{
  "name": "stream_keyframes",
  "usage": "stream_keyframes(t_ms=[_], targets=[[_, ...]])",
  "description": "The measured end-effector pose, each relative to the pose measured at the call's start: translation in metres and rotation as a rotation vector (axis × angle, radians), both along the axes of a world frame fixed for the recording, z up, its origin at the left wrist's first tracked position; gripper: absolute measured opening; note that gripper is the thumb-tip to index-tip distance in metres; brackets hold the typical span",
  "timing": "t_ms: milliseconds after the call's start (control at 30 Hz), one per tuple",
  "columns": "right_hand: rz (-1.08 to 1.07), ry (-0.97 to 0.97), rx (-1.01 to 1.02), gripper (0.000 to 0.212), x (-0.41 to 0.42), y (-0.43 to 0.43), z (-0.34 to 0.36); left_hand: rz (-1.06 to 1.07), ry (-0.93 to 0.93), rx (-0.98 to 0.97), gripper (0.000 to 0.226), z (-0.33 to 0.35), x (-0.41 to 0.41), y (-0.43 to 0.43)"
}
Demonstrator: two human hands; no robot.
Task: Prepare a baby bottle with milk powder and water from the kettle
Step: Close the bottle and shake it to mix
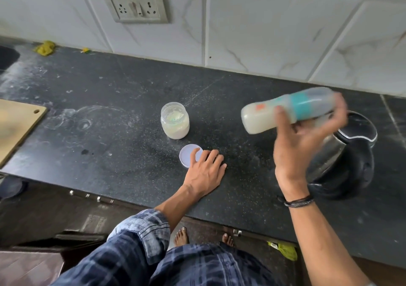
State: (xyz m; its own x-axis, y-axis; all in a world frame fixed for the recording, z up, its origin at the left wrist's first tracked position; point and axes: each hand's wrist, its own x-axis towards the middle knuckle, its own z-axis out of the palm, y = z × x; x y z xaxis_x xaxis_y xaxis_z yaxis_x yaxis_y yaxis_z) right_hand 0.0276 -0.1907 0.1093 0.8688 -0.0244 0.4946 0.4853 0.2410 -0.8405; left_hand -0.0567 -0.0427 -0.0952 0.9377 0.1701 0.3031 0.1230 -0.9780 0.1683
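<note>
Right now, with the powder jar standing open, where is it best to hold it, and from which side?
Wrap the left hand round the jar at its side wall, below the neck, coming from the near side. It stands upright with its mouth open, so a top grip would likely dip into the powder.

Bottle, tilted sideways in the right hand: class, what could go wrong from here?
The bottle lies sideways in the right hand; a loose top would leak milk. The kettle sits close by that hand and could get knocked. The jar stands open, lid off, so drips could wet the powder.
</note>
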Motion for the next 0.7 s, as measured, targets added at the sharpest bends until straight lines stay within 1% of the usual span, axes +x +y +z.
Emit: stream_keyframes(t_ms=[67, 100, 167, 200, 233, 300, 333, 367, 433, 467, 500, 567, 600, 633, 700], targets=[[-0.055, -0.085, 0.039, 0.089, 0.009, -0.003, -0.005, 0.002, 0.007, 0.001, 0.031, 0.0, 0.0, 0.0], [-0.005, -0.074, 0.007, 0.087, 0.011, -0.003, -0.002, -0.004, 0.013, 0.001, 0.031, 0.0, -0.001, 0.0], [0.159, 0.012, -0.151, 0.085, 0.012, -0.005, -0.004, -0.01, 0.019, -0.004, 0.031, 0.001, -0.001, 0.0], [0.164, 0.035, -0.17, 0.084, 0.011, -0.007, -0.004, -0.011, 0.021, -0.007, 0.031, 0.002, -0.001, 0.001], [0.116, 0.023, -0.119, 0.084, 0.009, -0.006, 0.001, -0.009, 0.019, -0.008, 0.031, 0.002, -0.001, 0.0], [-0.002, -0.046, 0.059, 0.084, 0.015, -0.004, 0.001, 0.001, 0.01, 0.003, 0.031, 0.003, -0.001, -0.001], [-0.031, -0.059, 0.09, 0.084, 0.02, -0.004, 0.0, 0.0, 0.011, 0.009, 0.031, 0.003, -0.001, -0.001], [0.0, -0.053, 0.077, 0.083, 0.023, -0.004, 0.001, -0.005, 0.013, 0.01, 0.031, 0.003, -0.001, -0.001], [0.16, 0.013, -0.108, 0.081, 0.027, -0.006, 0.0, -0.007, 0.024, 0.005, 0.033, 0.004, -0.002, -0.001], [0.189, 0.04, -0.163, 0.081, 0.027, -0.009, -0.002, -0.006, 0.03, 0.004, 0.033, 0.004, -0.002, -0.001], [0.17, 0.046, -0.136, 0.08, 0.024, -0.01, 0.0, -0.005, 0.032, 0.004, 0.033, 0.004, -0.002, -0.001], [0.049, 0.007, 0.041, 0.081, 0.024, -0.008, 0.002, 0.003, 0.021, 0.009, 0.033, 0.004, -0.001, -0.001], [0.007, -0.004, 0.072, 0.082, 0.026, -0.007, 0.001, 0.002, 0.018, 0.012, 0.033, 0.004, -0.002, -0.001], [0.026, -0.003, 0.061, 0.084, 0.028, -0.006, 0.002, -0.004, 0.015, 0.013, 0.032, 0.003, -0.002, 0.0], [0.172, 0.046, -0.128, 0.084, 0.027, -0.006, 0.001, -0.01, 0.008, 0.002, 0.032, 0.002, -0.002, 0.0]])
